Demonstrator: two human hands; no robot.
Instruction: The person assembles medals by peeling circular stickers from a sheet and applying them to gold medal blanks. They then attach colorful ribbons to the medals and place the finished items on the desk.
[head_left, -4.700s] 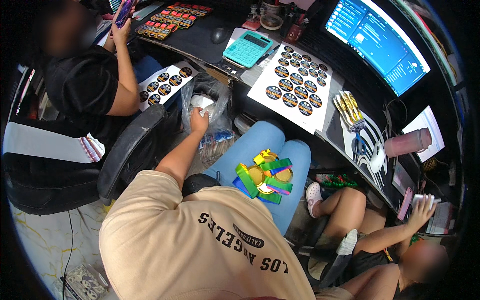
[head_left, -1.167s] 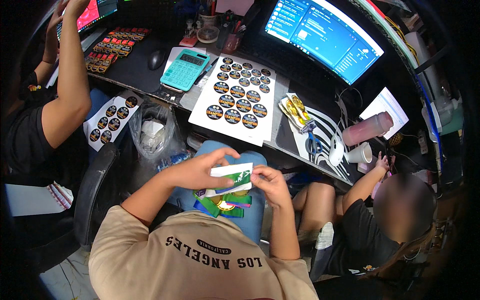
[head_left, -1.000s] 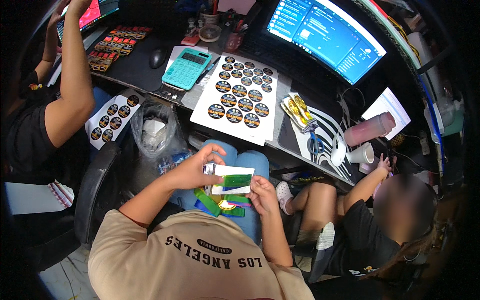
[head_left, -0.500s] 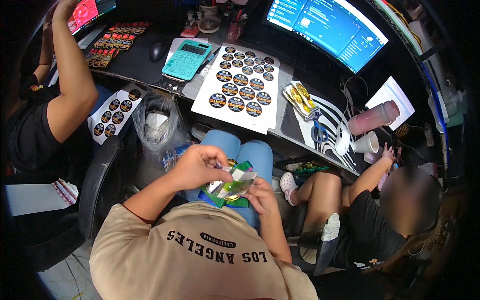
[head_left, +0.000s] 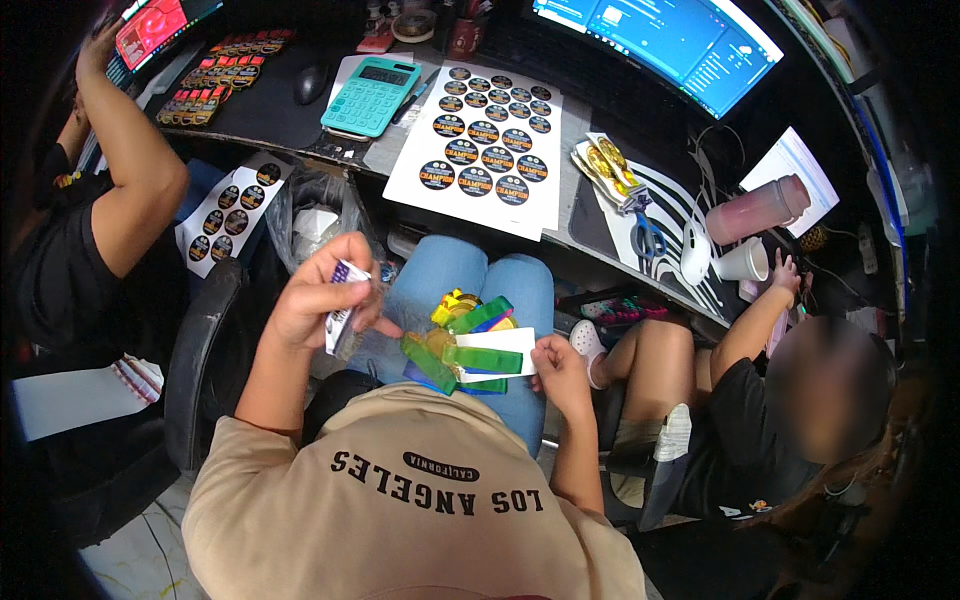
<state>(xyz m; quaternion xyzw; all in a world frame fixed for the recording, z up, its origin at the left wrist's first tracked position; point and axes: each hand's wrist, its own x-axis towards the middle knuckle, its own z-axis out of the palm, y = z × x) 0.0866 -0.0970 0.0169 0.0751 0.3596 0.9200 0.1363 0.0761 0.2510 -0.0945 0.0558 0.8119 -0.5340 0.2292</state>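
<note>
Raised over my left thigh, my left hand [head_left: 322, 300] is closed on a crumpled clear plastic wrapper [head_left: 347, 315] with white and purple print. My right hand [head_left: 563, 374] pinches the end of a white paper-like strip [head_left: 512, 342] that lies along a green ribbon. Several gold medals [head_left: 438, 343] with green and blue ribbons [head_left: 430, 365] rest in a loose pile on my lap, between the two hands. A yellow ribbon bundle [head_left: 455, 305] sits at the pile's far side. Overlaps hide how the strip joins the medals.
On the desk ahead are a sheet of round stickers [head_left: 485, 160], a teal calculator [head_left: 372, 97], packed gold medals [head_left: 610, 170], blue scissors [head_left: 648, 238], a white mouse [head_left: 695, 255] and a white cup [head_left: 742, 262]. A plastic bag [head_left: 315, 220] hangs at the left. Co-workers sit on both sides.
My left hand has moved up and left, taking the clear wrapper away from the medals. The right hand has shifted slightly right, and the medals and white strip now show uncovered.
</note>
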